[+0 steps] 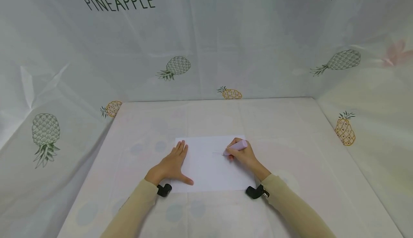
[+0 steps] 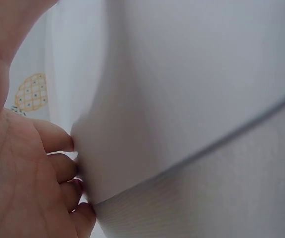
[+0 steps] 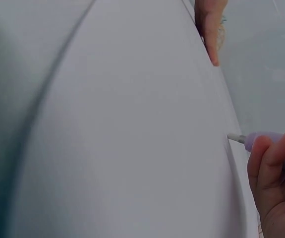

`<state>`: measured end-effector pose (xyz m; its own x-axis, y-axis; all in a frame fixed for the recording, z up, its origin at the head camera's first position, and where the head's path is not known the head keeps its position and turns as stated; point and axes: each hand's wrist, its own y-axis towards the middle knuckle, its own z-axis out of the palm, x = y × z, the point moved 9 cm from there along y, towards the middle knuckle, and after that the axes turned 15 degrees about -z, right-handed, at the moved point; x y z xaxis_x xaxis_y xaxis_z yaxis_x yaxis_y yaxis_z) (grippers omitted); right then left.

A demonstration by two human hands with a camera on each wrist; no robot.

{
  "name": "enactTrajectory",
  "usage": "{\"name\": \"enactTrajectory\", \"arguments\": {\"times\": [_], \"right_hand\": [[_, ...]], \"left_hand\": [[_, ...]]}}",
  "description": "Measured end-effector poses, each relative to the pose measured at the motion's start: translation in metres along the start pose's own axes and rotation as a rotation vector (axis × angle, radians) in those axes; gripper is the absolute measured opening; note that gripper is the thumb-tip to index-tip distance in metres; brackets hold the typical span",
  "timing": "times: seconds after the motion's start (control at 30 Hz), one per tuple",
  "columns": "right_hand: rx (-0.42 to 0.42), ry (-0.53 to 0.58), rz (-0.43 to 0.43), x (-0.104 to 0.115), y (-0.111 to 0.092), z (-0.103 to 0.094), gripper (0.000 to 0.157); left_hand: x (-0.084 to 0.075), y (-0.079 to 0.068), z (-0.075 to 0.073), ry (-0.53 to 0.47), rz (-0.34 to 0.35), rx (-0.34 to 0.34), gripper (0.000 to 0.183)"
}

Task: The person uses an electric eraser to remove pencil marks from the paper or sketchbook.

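A sheet of white paper (image 1: 206, 175) lies on the cloth-covered table. My left hand (image 1: 172, 164) rests flat on its left side, fingers straight and thumb spread out; in the left wrist view the fingertips (image 2: 65, 168) press near the paper's edge. A thick lilac electric eraser (image 1: 238, 145) is pinched in my right hand (image 1: 243, 155) over the right part of the sheet. Its white tip, set in a grey collar, meets the paper in the right wrist view. A thin grey line (image 1: 217, 153) on the sheet runs left from the tip.
A pale cloth with faint round spots covers the table (image 1: 277, 116). White curtains (image 1: 251, 44) printed with pineapples hang behind it and at both sides. A black wrist camera mount sits by each wrist, close to the paper's lower edge.
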<state>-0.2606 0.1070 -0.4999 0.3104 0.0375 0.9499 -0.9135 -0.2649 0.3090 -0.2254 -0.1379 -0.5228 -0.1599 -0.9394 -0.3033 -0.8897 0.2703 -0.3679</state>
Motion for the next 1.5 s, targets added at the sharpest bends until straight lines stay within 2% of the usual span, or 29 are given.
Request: {"name": "enactTrajectory", "arguments": {"times": [0.53,0.77,1.27,1.5], "right_hand": [[0.011,-0.019,-0.019,0.004,0.002,0.0,0.009],[0.024,0.005,-0.037,0.007,0.002,0.005,0.01],[0.035,0.028,-0.013,0.002,0.005,0.018,0.01],[0.015,0.0,-0.01,0.004,0.005,0.013,0.009]], "left_hand": [[0.0,0.002,0.0,-0.009,0.02,-0.013,0.144],[0.002,0.001,0.0,-0.004,0.019,-0.011,0.143],[0.003,0.001,0.003,-0.013,0.018,-0.015,0.143],[0.003,0.002,0.003,-0.013,0.02,-0.012,0.144]]}}
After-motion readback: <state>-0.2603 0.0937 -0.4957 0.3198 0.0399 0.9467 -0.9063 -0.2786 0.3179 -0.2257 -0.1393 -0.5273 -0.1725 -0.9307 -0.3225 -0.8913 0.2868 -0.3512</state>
